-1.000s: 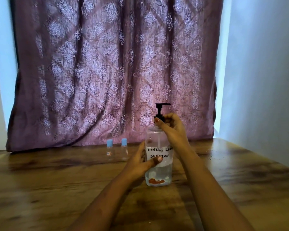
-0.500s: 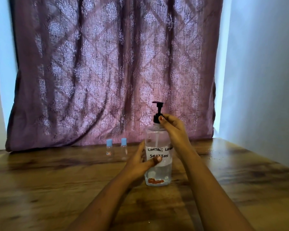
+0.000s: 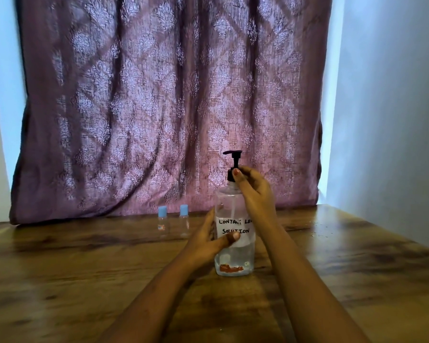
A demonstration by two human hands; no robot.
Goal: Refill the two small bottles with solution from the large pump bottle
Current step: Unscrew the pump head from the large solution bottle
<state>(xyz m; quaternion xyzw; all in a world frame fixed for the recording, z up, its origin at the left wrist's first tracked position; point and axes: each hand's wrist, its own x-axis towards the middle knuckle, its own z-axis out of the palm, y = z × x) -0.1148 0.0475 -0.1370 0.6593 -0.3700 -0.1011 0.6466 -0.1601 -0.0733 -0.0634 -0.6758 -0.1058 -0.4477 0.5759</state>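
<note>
Since a second ago the black pump head point(image 3: 232, 152) has swung round: its spout, which pointed right, now points left. The right hand point(image 3: 255, 191) has turned with it, and its fingers and thumb are curled tight round the black collar point(image 3: 230, 176) at the neck. The left hand point(image 3: 208, 240) grips the large clear plastic pump bottle point(image 3: 234, 258) at mid-height, with the thumb laid across the handwritten white label point(image 3: 233, 227) and the fingers wrapped behind, out of sight. This bottle stands upright on the table, a little right of centre and partly full of clear liquid.

The step in hand looks like unscrewing the pump top to open the big bottle. Next, the collar probably needs a few more turns while the left hand stops the body spinning. Then the pump would have to be lifted straight up so its dip tube comes clear without tipping the bottle.

The two small clear bottles point(image 3: 162, 222) point(image 3: 184, 220) stand upright side by side behind and to the left, well apart from both hands. Their pale blue caps are on, so neither is ready to fill.

Everything rests on a glossy brown wooden table point(image 3: 84, 280) with dark grain. Behind it hangs a mauve patterned curtain point(image 3: 159, 107), lit from behind, with pale wall point(image 3: 394, 120) on either side.
</note>
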